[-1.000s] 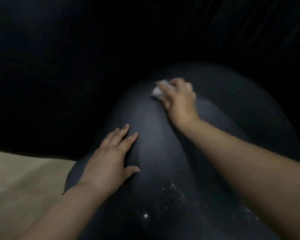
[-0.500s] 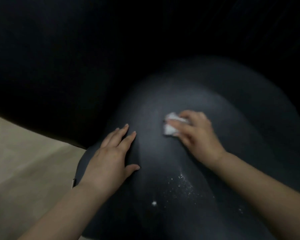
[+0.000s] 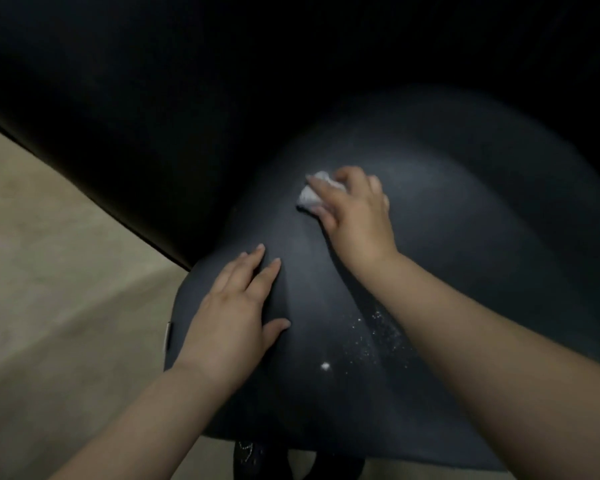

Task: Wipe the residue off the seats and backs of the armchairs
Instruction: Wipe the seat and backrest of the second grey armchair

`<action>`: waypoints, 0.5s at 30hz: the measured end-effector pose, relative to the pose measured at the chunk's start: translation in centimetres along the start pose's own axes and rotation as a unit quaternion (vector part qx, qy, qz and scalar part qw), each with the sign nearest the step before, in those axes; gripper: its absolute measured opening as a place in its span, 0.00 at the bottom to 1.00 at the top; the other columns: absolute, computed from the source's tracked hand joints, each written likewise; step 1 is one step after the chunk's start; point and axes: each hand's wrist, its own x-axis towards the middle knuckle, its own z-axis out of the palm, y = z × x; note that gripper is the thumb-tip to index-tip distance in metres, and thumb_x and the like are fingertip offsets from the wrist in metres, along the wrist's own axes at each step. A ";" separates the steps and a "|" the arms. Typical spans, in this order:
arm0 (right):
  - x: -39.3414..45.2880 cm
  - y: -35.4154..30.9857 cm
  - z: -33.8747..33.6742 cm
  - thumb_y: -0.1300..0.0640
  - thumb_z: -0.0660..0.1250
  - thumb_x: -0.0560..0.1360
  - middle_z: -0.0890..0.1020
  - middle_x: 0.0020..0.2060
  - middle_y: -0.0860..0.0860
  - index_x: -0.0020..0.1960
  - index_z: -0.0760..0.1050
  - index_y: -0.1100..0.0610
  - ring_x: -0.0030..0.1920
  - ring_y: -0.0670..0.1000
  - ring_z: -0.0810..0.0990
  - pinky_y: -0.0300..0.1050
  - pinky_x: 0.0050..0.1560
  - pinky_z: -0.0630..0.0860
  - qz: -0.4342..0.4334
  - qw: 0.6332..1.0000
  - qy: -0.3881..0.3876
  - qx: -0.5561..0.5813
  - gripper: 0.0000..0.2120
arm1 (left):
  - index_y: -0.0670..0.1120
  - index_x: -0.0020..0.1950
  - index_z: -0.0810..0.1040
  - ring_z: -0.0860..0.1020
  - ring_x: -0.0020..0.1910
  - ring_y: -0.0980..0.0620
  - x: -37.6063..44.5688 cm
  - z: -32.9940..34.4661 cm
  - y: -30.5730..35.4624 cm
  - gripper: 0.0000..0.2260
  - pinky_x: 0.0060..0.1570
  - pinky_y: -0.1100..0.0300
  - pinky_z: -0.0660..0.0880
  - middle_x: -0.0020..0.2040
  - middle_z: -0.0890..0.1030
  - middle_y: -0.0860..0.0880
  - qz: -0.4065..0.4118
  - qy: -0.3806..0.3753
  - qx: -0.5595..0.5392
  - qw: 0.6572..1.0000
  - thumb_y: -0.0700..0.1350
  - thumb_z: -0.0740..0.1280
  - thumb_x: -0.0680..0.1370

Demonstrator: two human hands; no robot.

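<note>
A dark grey armchair seat point(image 3: 465, 258) fills the centre and right of the view. My right hand point(image 3: 354, 209) presses a crumpled white cloth point(image 3: 312, 194) onto the seat's upper middle, fingers closed over it. My left hand point(image 3: 236, 317) lies flat and open on the seat's left side, fingers spread, holding nothing. White crumbs and powdery residue point(image 3: 378, 330) are scattered on the seat between my forearms, with one larger white speck point(image 3: 325, 366) below them.
Beige floor point(image 3: 49, 289) shows at the left. A large black surface point(image 3: 222, 98) rises behind the seat and fills the top of the view. The chair's dark base point(image 3: 257, 459) shows under the front edge.
My right hand with the cloth came down the seat towards me, then moved back up and a little right. My left hand has stayed flat in place. The view has shifted.
</note>
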 end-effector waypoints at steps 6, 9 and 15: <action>-2.2 -3.8 1.3 0.53 0.70 0.73 0.77 0.58 0.52 0.62 0.77 0.44 0.54 0.58 0.72 0.47 0.50 0.62 -0.122 0.990 -0.064 0.028 0.18 | 0.54 0.78 0.58 0.51 0.77 0.52 -1.6 0.3 -0.6 0.38 0.74 0.60 0.48 0.79 0.53 0.52 -0.015 0.017 -0.019 1.000 0.55 0.73 0.72; -1.7 -3.7 1.2 0.53 0.72 0.72 0.79 0.55 0.52 0.60 0.79 0.47 0.54 0.59 0.73 0.46 0.51 0.61 -0.117 0.989 -0.073 0.051 0.17 | 0.55 0.77 0.60 0.52 0.76 0.53 -2.3 0.2 -1.2 0.37 0.73 0.61 0.49 0.78 0.55 0.53 -0.022 0.028 -0.022 0.999 0.55 0.73 0.72; 5.2 -6.5 4.8 0.50 0.65 0.76 0.75 0.59 0.49 0.65 0.74 0.45 0.60 0.56 0.69 0.46 0.53 0.66 -0.058 0.997 -0.046 0.009 0.17 | 0.60 0.78 0.54 0.47 0.77 0.54 -2.4 0.5 -1.8 0.36 0.69 0.66 0.36 0.79 0.50 0.57 -0.009 0.034 -0.005 0.999 0.59 0.68 0.74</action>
